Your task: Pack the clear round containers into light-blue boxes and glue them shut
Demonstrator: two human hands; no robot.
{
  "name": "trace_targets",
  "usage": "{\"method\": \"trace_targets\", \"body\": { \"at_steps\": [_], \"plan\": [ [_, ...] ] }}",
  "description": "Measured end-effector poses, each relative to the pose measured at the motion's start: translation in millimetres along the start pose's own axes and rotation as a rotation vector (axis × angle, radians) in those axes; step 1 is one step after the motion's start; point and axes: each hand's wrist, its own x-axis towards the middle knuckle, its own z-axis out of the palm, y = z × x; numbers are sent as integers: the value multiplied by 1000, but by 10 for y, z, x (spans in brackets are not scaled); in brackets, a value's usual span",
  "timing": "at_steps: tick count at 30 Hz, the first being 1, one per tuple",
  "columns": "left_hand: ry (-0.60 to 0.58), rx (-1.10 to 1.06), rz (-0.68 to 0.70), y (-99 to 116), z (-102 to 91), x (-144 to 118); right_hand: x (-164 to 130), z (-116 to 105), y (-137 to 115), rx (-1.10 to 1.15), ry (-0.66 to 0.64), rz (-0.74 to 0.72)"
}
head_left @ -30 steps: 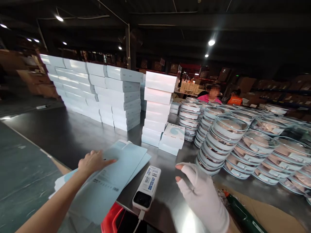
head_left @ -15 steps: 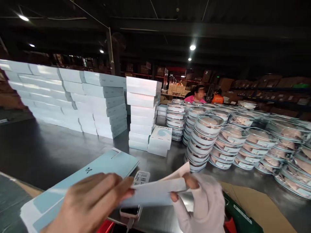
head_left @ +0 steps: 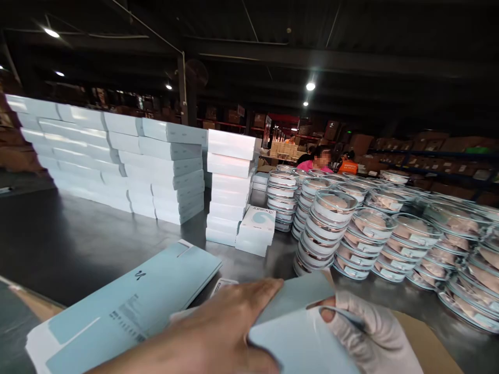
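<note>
A light blue carton (head_left: 300,340), with bent flaps at its end, is between my hands at the bottom of the view. My bare left hand (head_left: 218,327) grips its left side, fingers over the top and thumb below. On the right, my right hand (head_left: 362,332) wears a white glove with bare fingertips and pinches the carton's edge and flap. Left of my hands lies a stack of flat blue cartons (head_left: 167,280) with printing on top. A white-rimmed item (head_left: 223,284) shows only in part behind my left hand.
A wall of white-blue boxes (head_left: 128,161) stands at the back left, with a shorter box stack (head_left: 230,182) beside it. Stacked clear round containers (head_left: 331,223) fill the table's right side. Brown cardboard (head_left: 424,340) lies at the front right. Two people (head_left: 317,161) are visible beyond the table.
The carton has turned from a narrow edge-on piece to show broad blue faces. My left hand has moved right and now covers more of it. The view has shifted slightly.
</note>
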Motion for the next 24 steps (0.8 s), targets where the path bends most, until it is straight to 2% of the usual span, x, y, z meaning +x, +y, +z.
{"method": "trace_targets", "body": {
  "at_steps": [1, 3, 4, 5, 6, 9, 10, 12, 14, 17, 21, 23, 24],
  "plan": [
    [8, -112, -9, -11, -30, 52, 16, -38, -2, -69, 106, -53],
    [119, -378, 31, -120, -27, 174, 40, -104, 18, -174, 379, -209],
    [190, -531, 71, -205, 17, 241, 47, -122, 38, -180, 484, -278],
    [253, -676, 113, -296, 88, 309, 49, -126, 66, -148, 537, -313],
    [304, -802, 150, -383, 180, 373, 47, -114, 103, -90, 524, -311],
    [343, -957, 207, -545, 480, 512, 32, 5, 275, -25, 297, -261],
    [332, -961, 217, -556, 555, 533, 29, 58, 348, -67, 262, -290],
    [315, -981, 246, -524, 640, 544, 26, 158, 496, -170, 280, -397],
    [334, -1014, 254, -450, 649, 532, 21, 235, 607, -185, 338, -442],
    [418, -1055, 197, -338, 631, 523, -7, 318, 656, -8, 394, -294],
    [545, -1103, 94, -251, 676, 520, -61, 430, 509, 246, 391, -37],
    [614, -1140, 84, -230, 678, 493, -85, 472, 391, 344, 372, -37],
    [603, -1113, 95, -229, 659, 472, -97, 472, 337, 379, 364, -62]
  ]
}}
